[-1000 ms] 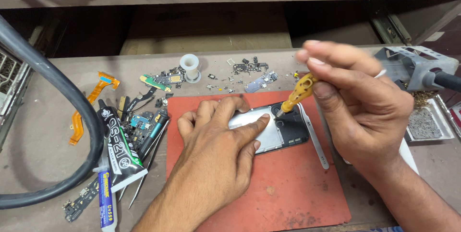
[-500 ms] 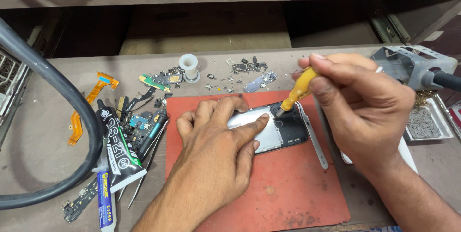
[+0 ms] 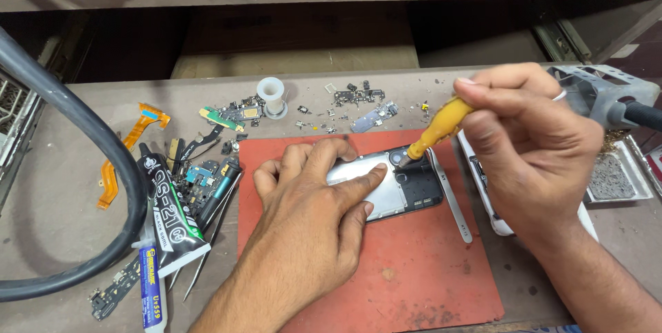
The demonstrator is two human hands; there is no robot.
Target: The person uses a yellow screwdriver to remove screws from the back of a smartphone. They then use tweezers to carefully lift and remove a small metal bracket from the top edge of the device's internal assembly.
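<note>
An opened phone [image 3: 407, 192] with its back off lies on a red work mat [image 3: 414, 271]. My left hand [image 3: 310, 226] presses flat on the phone's left part and pins it down. A yellow-handled screwdriver [image 3: 441, 129] is gripped in my right hand [image 3: 531, 147]. Its tip touches the phone's upper right corner by the camera. Metal tweezers [image 3: 452, 198] lie on the mat just right of the phone.
Glue tubes [image 3: 162, 216], orange flex cables [image 3: 127, 150], small circuit parts [image 3: 234, 116] and a white spool [image 3: 271, 95] lie left and behind the mat. A thick black hose [image 3: 103, 147] curves at the left. A grey tool stand [image 3: 607, 92] and metal tray [image 3: 617, 178] sit at the right.
My right hand has tilted the screwdriver and brought its tip down onto the phone's upper right corner. My left hand has stayed on the phone.
</note>
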